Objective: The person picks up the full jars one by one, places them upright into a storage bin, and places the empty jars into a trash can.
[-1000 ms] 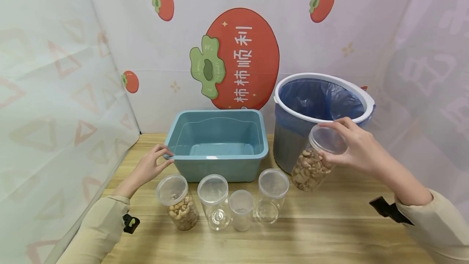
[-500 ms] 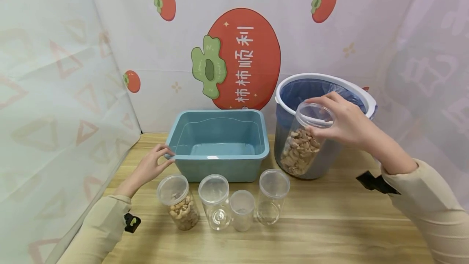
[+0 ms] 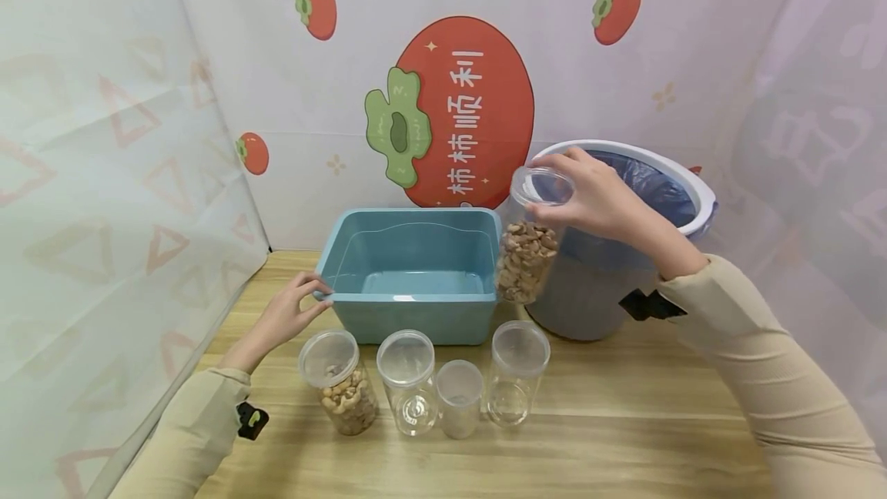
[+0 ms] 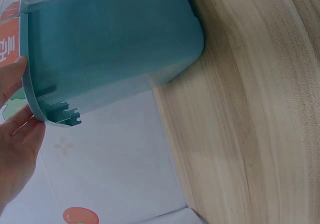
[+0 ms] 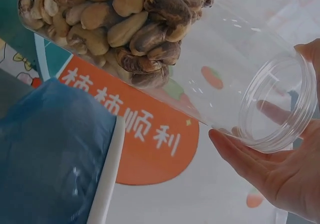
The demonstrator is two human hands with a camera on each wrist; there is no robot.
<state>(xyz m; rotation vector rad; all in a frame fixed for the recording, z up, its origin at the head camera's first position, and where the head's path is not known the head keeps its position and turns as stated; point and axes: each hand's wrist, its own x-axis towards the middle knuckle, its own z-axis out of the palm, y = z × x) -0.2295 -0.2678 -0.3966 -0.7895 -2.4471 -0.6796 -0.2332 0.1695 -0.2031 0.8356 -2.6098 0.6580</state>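
Observation:
My right hand (image 3: 592,195) grips a clear jar (image 3: 528,241) round its rim, thumb on the near side and fingers on the far side. Cashews (image 5: 130,28) fill its lower part. The jar is lifted and slightly tilted, between the blue-green basin (image 3: 409,322) and the lined trash bin (image 3: 582,299). My left hand (image 3: 286,316) pinches the basin's rim at its front left corner, thumb and fingertips meeting the edge in the left wrist view. Nothing is seen inside the basin.
In front of the basin stand a jar of nuts (image 3: 349,403), two clear jars (image 3: 413,406) (image 3: 513,399) and a smaller frosted cup (image 3: 458,410) between them. A blue bag (image 3: 647,183) lines the bin. Patterned cloth (image 3: 589,91) hangs behind and at both sides.
My right hand has carried the jar of cashews up and to the left, from in front of the bin towards the basin's right side. My left hand has stayed at the basin's rim.

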